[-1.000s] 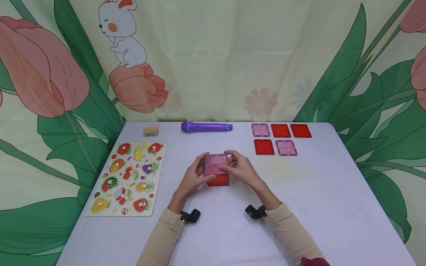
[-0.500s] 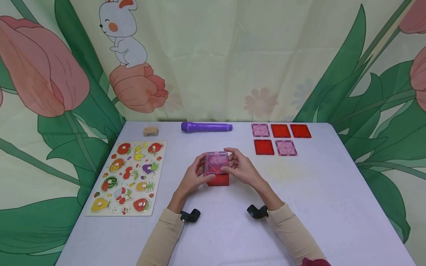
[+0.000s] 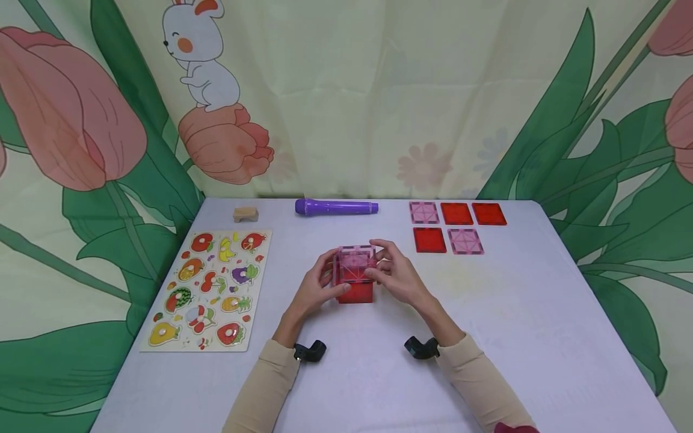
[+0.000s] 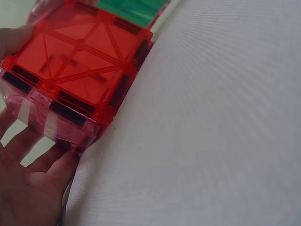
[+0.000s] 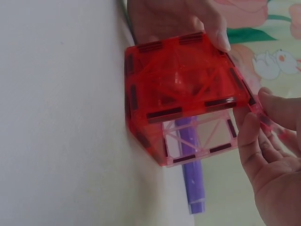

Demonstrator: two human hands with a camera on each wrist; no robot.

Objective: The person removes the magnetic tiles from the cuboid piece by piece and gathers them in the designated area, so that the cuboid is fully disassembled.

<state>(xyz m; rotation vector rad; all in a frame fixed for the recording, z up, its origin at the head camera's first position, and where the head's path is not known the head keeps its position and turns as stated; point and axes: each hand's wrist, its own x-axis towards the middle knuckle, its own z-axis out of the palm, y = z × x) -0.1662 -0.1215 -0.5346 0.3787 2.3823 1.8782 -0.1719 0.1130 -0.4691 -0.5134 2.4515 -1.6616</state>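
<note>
A small box of translucent magnetic tiles, with a red front [image 3: 355, 294], stands on the table between the hands. My left hand [image 3: 319, 281] holds its left side, thumb on the front; in the left wrist view, fingers spread along the pink side tile [image 4: 49, 120]. My right hand [image 3: 399, 273] pinches a pink magnetic tile [image 5: 267, 123] at the top of the box, thumb against fingers. In the right wrist view the box's right side is uncovered, showing a red bottom tile [image 5: 149, 143] and a pink back tile [image 5: 204, 141].
Several red and pink loose tiles [image 3: 430, 240] lie at the back right. A purple microphone-shaped toy [image 3: 337, 207] lies along the back edge, with a small wooden block [image 3: 246, 214] to its left. A fruit puzzle board [image 3: 208, 291] covers the left side.
My right hand has moved slightly right and away from me, and the pink tile at the top has shifted with it. My left hand stays in place on the box.
</note>
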